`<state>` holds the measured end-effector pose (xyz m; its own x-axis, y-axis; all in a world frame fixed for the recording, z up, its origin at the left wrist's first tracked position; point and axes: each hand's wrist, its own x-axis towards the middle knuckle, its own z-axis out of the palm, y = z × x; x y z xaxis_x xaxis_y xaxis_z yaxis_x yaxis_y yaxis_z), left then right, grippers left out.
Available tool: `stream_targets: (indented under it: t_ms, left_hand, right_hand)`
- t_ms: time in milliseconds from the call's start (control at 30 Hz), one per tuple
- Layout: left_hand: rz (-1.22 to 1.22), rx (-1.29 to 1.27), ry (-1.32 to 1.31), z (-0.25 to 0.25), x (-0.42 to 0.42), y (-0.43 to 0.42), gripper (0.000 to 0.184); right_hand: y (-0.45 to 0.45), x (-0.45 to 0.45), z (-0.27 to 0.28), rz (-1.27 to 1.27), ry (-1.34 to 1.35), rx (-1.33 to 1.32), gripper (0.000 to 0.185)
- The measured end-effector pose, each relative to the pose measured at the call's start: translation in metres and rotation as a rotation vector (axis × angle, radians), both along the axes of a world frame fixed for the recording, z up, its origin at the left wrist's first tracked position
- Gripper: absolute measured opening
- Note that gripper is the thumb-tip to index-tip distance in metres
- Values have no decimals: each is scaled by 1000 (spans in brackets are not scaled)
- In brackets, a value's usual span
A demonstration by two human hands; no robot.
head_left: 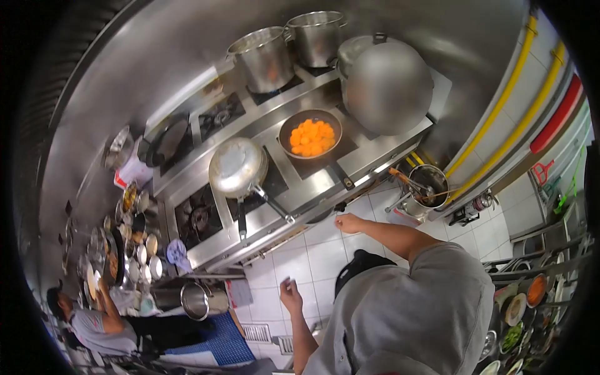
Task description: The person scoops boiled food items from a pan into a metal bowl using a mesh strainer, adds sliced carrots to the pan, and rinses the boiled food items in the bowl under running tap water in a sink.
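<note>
My left hand [290,295] hangs over the tiled floor in front of the stove, fingers loosely bent and apart, slightly blurred, with no object visible in it. My right hand [350,223] is closed near the stove's front edge, just below the handle of a frying pan [310,156] and not touching it; nothing shows in its fingers. Orange chunks [312,137] fill that pan on a burner. Left of it, a light metal pan [236,165] covers a burner, with two handles pointing toward me.
Two tall stockpots [262,61] and a large lidded pot [359,47] stand at the back. A bucket with utensils [426,185] is right of the stove. A co-worker [103,328] works at the left among several small containers. Food containers [514,309] line the right.
</note>
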<state>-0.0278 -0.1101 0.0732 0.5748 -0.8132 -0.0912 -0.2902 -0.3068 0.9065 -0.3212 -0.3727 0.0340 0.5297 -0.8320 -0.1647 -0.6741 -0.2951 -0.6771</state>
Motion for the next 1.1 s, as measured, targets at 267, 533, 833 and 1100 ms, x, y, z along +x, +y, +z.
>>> stream_targets:
  t_ms: [267, 533, 833, 1100]
  left_hand:
    - [-501, -693, -227, 306, -119, -253, 23]
    - [-925, -836, -467, 430, -314, -487, 25]
    - [-966, -666, -1228, 420, -479, -742, 37]
    - [-1061, -525, -1366, 418, -491, -774, 35]
  right_hand:
    - [33, -93, -4, 119, 95, 108, 34]
    - [138, -383, -147, -147, 668, 289, 35]
    - [209, -522, -155, -1298, 27, 909, 21]
    - [184, -447, -152, -1774, -683, 849, 13]
